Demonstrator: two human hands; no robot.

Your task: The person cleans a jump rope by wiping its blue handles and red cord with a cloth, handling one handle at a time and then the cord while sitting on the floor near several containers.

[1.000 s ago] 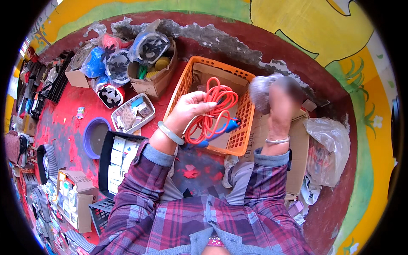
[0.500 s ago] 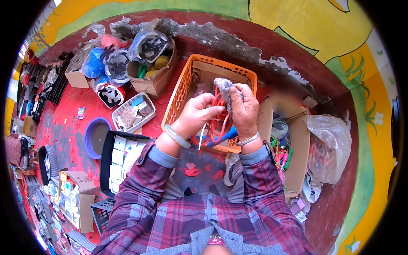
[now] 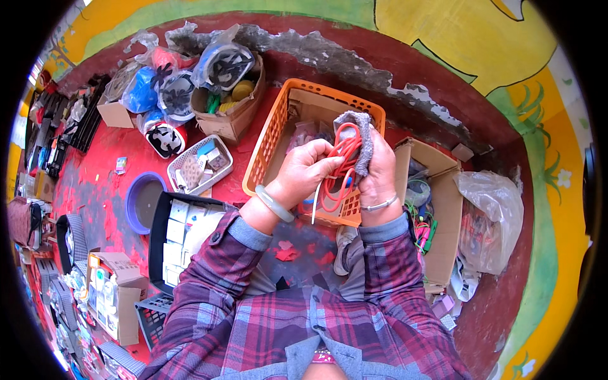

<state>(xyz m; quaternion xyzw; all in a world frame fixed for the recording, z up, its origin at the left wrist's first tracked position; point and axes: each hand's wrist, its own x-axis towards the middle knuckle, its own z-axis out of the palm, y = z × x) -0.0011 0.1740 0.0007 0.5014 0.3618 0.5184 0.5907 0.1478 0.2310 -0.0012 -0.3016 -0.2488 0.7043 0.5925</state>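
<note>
My left hand (image 3: 303,170) pinches a looped red cord (image 3: 344,155) between thumb and fingers. A pale cord end (image 3: 316,201) hangs below those fingertips. A fuzzy grey cloth (image 3: 365,147) lies against the far and right side of the loops. My right hand (image 3: 380,166) is closed around this cloth and the cord, and its fingertips are mostly hidden. Both hands are over the orange plastic basket (image 3: 271,126), which has cardboard lining and clear plastic packets inside. A bit of blue shows behind the cord, too covered to name.
An open cardboard box (image 3: 443,247) with colourful cords stands at the right, beside a clear plastic bag (image 3: 491,202). To the left are a white basket (image 3: 206,183), a purple basin (image 3: 134,221) and a black box (image 3: 158,253) of white packs. Bagged helmets (image 3: 221,69) stand at the back.
My right hand has turned, and the grey cloth now lies around the side of the cord loops. Both hands have shifted slightly right. The blue part below the cord is now mostly covered.
</note>
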